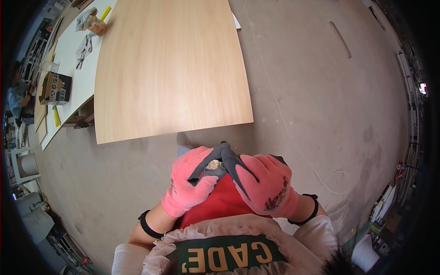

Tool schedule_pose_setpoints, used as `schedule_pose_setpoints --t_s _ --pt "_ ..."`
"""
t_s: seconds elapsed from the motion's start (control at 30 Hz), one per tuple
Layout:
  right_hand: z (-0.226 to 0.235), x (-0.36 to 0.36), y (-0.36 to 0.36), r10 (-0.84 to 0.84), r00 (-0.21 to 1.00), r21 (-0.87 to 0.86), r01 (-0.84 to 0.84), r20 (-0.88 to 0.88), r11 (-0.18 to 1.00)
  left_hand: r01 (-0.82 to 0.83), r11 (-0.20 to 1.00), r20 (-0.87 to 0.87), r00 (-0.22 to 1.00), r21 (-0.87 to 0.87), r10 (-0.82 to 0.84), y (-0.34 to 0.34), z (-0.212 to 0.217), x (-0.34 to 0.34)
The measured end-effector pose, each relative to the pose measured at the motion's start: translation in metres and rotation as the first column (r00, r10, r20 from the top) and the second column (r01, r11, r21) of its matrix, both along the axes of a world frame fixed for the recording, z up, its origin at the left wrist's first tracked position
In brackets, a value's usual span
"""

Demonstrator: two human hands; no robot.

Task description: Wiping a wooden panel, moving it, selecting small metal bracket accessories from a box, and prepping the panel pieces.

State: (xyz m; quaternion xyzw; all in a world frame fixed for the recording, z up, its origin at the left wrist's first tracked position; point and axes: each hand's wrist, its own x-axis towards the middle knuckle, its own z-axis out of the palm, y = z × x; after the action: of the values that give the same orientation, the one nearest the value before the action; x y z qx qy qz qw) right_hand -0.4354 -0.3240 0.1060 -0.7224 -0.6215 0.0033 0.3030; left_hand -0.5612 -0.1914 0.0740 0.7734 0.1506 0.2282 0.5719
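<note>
My left hand [191,179] and my right hand [268,183] meet in front of my body, both in pink knit gloves with dark grey coated fingers. A small beige lump [214,164] shows between the curled fingers of my left hand; its kind is unclear. My right fingers are closed and press against the left fingertips, hiding whatever lies between them. Just beyond my hands is the near edge of a large light wood-grain panel [174,73], which neither hand touches.
Left of the panel, a white tabletop [85,85] holds an open dark cardboard box [57,88], a rag [84,50] and a jar [96,25]. A thin strip [340,39] and a pale cord [275,96] lie on the concrete floor. Another person [19,94] is at far left.
</note>
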Motion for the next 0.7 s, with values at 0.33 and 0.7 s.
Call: schedule_pose_setpoints --t_s 0.33,0.7 --pt "-0.003 0.001 0.001 -0.001 1.000 0.012 0.002 -0.030 1.000 -0.052 0.996 0.021 0.998 0.071 0.051 -0.004 -0.005 0.003" --pt "-0.032 0.020 -0.019 -0.132 0.947 0.015 0.142 -0.292 0.990 -0.180 0.955 -0.150 0.978 -0.235 0.147 -0.003 -0.025 0.017"
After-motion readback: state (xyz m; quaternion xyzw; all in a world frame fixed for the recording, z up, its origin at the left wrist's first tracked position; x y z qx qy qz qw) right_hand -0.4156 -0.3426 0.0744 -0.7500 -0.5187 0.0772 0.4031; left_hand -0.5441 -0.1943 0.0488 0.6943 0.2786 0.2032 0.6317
